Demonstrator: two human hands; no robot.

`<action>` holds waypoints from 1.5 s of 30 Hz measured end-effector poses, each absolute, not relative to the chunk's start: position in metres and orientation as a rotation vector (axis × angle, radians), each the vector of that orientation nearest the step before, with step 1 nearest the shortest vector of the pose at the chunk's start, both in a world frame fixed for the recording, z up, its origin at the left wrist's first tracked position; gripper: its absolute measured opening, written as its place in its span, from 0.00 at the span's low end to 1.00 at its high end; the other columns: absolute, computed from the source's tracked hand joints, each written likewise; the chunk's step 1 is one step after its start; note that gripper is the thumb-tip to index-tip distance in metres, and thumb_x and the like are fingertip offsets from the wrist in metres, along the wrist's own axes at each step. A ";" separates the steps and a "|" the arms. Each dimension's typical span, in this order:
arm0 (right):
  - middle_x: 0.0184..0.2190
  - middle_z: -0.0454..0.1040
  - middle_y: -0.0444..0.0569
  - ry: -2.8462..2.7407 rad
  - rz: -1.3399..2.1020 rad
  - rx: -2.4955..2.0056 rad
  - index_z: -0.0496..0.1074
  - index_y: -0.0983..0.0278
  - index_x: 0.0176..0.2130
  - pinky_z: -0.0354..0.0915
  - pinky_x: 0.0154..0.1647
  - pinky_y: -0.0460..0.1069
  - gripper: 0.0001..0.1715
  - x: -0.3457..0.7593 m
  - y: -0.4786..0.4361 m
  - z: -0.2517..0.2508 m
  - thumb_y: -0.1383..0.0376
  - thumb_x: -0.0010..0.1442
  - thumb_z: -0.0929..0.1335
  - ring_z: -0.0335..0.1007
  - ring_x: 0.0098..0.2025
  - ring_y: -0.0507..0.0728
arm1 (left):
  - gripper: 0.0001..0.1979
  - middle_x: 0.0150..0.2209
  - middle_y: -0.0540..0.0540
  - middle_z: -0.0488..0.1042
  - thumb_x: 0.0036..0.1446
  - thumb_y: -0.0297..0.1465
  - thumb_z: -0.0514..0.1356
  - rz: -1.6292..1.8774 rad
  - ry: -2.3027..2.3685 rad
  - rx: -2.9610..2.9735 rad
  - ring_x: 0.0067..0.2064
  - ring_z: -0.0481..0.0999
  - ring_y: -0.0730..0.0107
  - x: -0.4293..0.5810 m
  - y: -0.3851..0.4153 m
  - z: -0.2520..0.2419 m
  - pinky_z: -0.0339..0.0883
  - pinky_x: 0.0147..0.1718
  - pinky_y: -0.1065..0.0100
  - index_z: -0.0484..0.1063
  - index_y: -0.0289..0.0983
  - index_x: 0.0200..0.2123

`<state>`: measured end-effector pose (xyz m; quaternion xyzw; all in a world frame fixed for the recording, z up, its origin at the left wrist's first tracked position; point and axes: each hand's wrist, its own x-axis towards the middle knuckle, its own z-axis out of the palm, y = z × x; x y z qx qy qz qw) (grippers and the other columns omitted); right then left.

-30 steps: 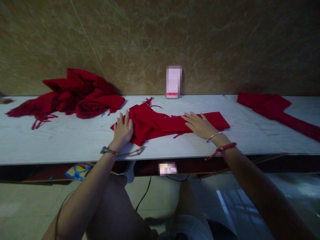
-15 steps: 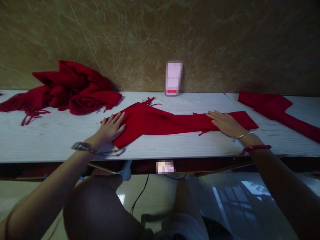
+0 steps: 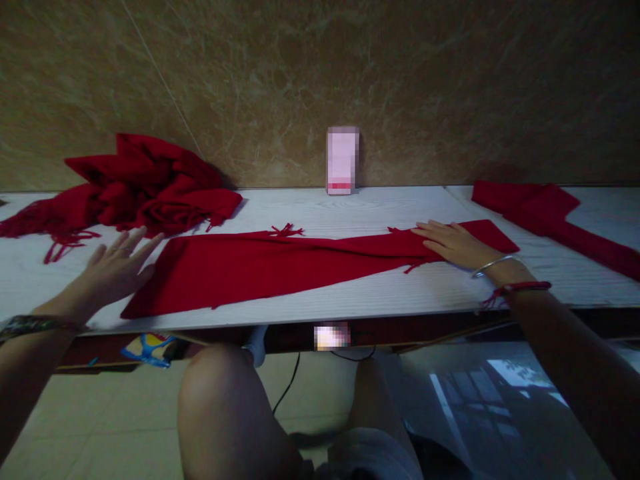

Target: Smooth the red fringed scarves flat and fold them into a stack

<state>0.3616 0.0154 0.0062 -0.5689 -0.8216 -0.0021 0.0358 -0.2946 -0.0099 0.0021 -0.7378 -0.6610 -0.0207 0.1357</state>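
Note:
A long red scarf [image 3: 280, 267] lies stretched flat along the white table [image 3: 350, 293], with fringe at its back edge. My left hand [image 3: 117, 267] rests at the scarf's left end, fingers spread flat, touching the cloth's edge. My right hand [image 3: 453, 241] lies palm down on the scarf's right end, fingers stretched out. Both wrists wear bracelets.
A heap of red scarves [image 3: 145, 190] sits at the back left. Another folded red scarf [image 3: 545, 213] lies at the right. A small pink box [image 3: 343, 160] stands against the brown wall. My knees are under the table's front edge, with a cable on the floor.
My left hand slid far to the left and the right hand to the right, drawing the bunched scarf out into a long flat strip.

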 end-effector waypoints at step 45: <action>0.42 0.73 0.52 -2.441 0.075 -1.160 0.71 0.64 0.43 0.65 0.51 0.55 0.21 0.187 0.035 0.006 0.78 0.50 0.64 0.68 0.47 0.60 | 0.26 0.41 0.36 0.71 0.59 0.33 0.41 -0.159 -1.716 -2.132 0.41 0.72 0.57 -0.158 0.006 0.032 0.66 0.44 0.57 0.74 0.29 0.46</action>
